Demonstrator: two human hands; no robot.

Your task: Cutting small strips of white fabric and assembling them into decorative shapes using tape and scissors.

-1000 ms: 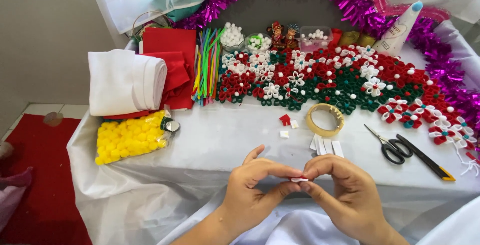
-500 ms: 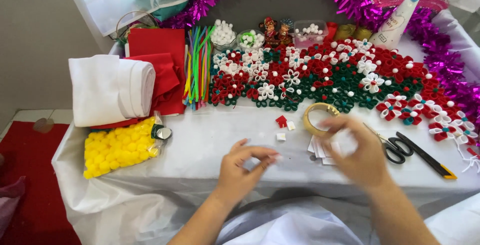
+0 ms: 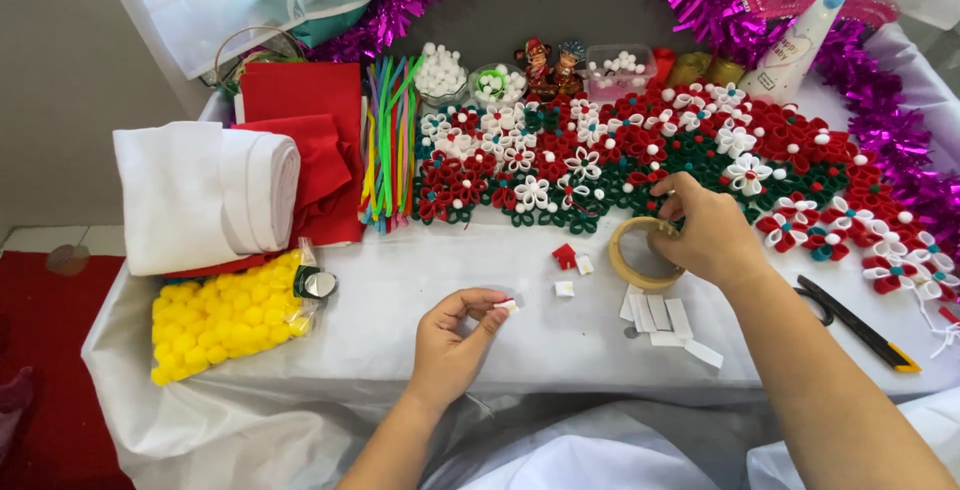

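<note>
My left hand pinches a small white folded strip between thumb and fingertips, just above the white tablecloth. My right hand reaches forward and rests its fingers on a tan tape roll lying flat on the table. Several short white paper strips lie just in front of the roll. A small red piece and two small white pieces sit between my hands.
A mass of red, white and green felt flowers fills the back. White and red felt rolls, coloured pipe cleaners, a bag of yellow pompoms, black scissors, pompom bowls and purple tinsel surround the work spot.
My hands were together near the table's front edge holding the small white piece. My right hand let go and moved forward right onto the tape roll; my left hand keeps the piece.
</note>
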